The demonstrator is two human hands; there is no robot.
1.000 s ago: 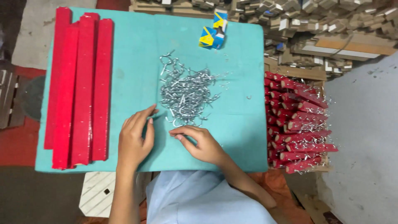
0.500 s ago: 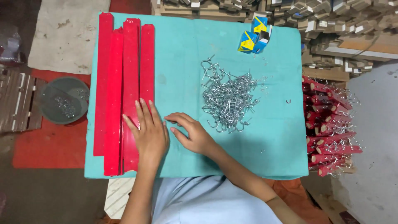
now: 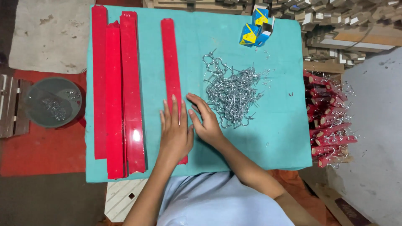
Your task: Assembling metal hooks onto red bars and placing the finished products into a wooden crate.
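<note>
At the far left of the frame, a round grey bowl (image 3: 52, 101) sits on a red floor mat (image 3: 42, 155), a few metal bits inside. A teal cloth-covered table (image 3: 276, 138) fills the centre. On its left part lie three long glossy red strips (image 3: 113, 92), flat and side by side. A fourth red strip (image 3: 171, 62) lies apart, just right of them; the left hand (image 3: 176, 134) presses flat on its lower end, fingers spread, clasping nothing. Touching it, the right hand (image 3: 206, 121) rests open on the cloth, fingertips beside a tangled pile of silvery wire hooks (image 3: 232, 92). A blue-and-yellow carton (image 3: 255, 27) stands upper centre. At right, red hooked bars (image 3: 328, 119) are stacked beside wooden blocks (image 3: 347, 25).
</note>
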